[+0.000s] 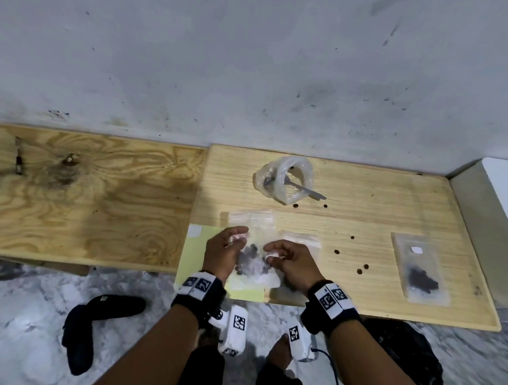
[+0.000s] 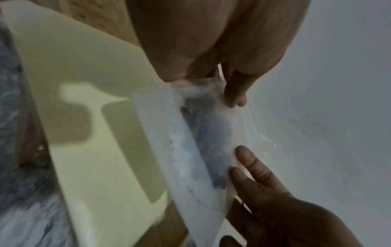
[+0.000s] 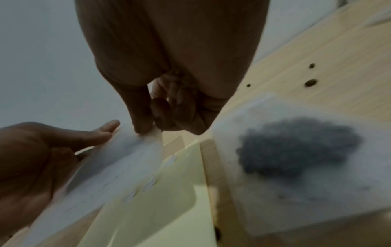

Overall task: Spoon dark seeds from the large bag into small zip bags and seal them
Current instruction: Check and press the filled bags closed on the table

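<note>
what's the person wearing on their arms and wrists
Both forearms are bare, with no sleeves. Each wrist carries a black band: the left band and the right band each bear white panels printed with black square fiducial markers. Below each wrist hangs a white boxy camera unit with another such marker. A thin dark cable trails from the right-side unit. No gloves, rings or watch show.

Head view: high, facing forward and down over the surface (image 1: pixel 363 215). Each wrist view: close, looking along its hand. All three share the small zip bag (image 1: pixel 253 263) held between the hands.
</note>
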{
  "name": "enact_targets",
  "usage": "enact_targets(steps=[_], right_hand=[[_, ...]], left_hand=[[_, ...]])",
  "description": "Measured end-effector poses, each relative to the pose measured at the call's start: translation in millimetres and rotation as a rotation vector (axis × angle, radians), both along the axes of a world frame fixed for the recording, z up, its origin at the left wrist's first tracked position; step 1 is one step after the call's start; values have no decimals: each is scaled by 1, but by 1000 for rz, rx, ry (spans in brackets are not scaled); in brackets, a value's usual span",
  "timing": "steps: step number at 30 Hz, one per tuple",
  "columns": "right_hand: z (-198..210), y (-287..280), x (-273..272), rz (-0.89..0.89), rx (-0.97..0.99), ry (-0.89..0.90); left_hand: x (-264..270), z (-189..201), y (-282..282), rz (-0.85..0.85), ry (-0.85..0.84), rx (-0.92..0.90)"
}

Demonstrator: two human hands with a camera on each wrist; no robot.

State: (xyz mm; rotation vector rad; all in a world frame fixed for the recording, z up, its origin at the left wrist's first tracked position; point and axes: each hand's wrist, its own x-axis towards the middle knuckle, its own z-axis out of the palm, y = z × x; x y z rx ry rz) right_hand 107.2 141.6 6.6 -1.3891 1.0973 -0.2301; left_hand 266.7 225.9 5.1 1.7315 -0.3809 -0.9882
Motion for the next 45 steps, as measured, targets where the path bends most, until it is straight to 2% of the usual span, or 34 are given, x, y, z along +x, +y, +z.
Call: enact_targets(steps=[2,4,6,10,12,19,25,27,30,33,36,39,42,45], right_hand=[[-1,2,22,13,7,4],[-12,3,40,-118,14,10],[-25,0,55,-201,-66,111],[-37,-3,72,-61,-168,445],[-41,-2,81,-17,-219,554],[-44,1,100,-10,-296,651],[-41,-6,92,-34,-192,524],[-38,-8,86,-101,-192,421],[-26,-6,84,-202,-196,163],[-6,2,91,-120,-237,33],[-1,6,96,-48,-350,105],[4,9,93,-50,-406,220],[10,16,88,-109,-445,291],[10,22,80,-239,-472,257]], left_hand=[[20,-3,1,38,18,1],[39,-7,2,101,39,5],[57,-11,4,152,51,-3],[83,-15,7,173,47,1],[91,-14,7,181,57,-2],[106,-23,13,151,47,34],[106,-24,19,112,-23,47],[102,-22,18,62,-64,44],[92,-18,13,16,-49,25],[77,-13,8,-30,-11,-24],[61,-6,5,-78,38,-73],[49,-1,5,-99,67,-105],[41,3,6,-94,105,-124],[36,7,6,-47,127,-114]])
